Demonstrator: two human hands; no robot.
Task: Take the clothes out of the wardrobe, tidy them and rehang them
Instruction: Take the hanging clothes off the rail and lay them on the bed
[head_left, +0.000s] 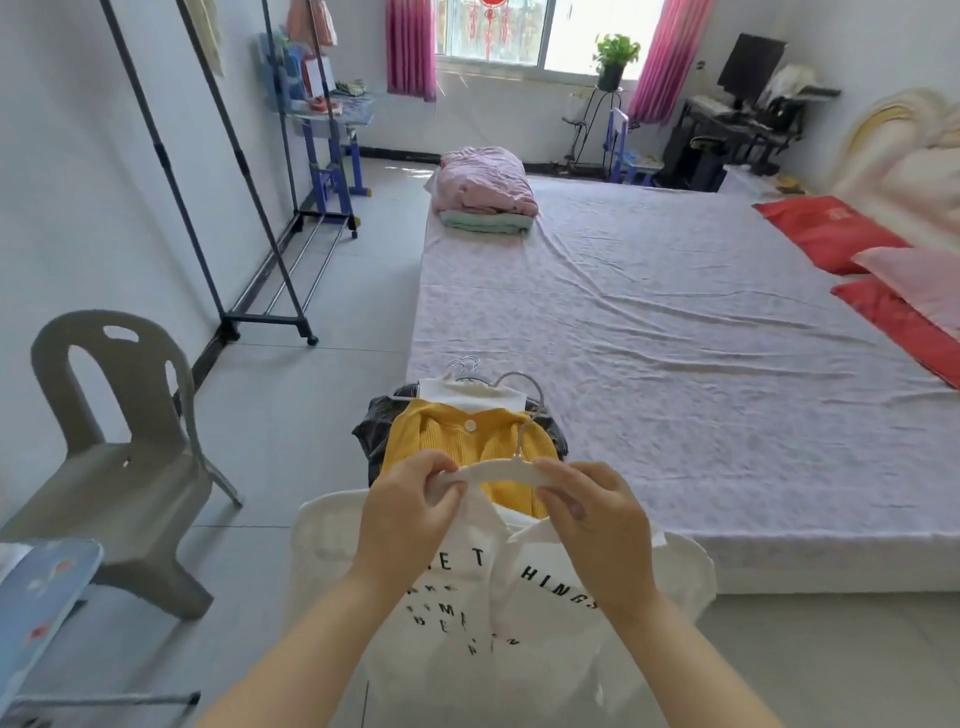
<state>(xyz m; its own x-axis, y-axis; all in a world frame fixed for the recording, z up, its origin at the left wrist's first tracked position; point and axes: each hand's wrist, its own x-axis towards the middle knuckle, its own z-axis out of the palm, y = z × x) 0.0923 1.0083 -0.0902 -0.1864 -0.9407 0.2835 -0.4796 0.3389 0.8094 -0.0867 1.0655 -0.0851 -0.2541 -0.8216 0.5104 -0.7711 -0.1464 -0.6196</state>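
My left hand (410, 499) pinched one end of the white hanger (498, 470) between thumb and curled fingers. My right hand (592, 514) held the other end in the same way. Under the hanger hung a white T-shirt (519, 597) with black letters. I could read "T HINGS", but the lower lines were too creased to read. Just behind it a yellow cardigan (441, 431) lay on other hangered clothes at the corner of the bed (675, 338). The clothes rack (234, 208) stood well apart on my left, past the grey chair (119, 441).
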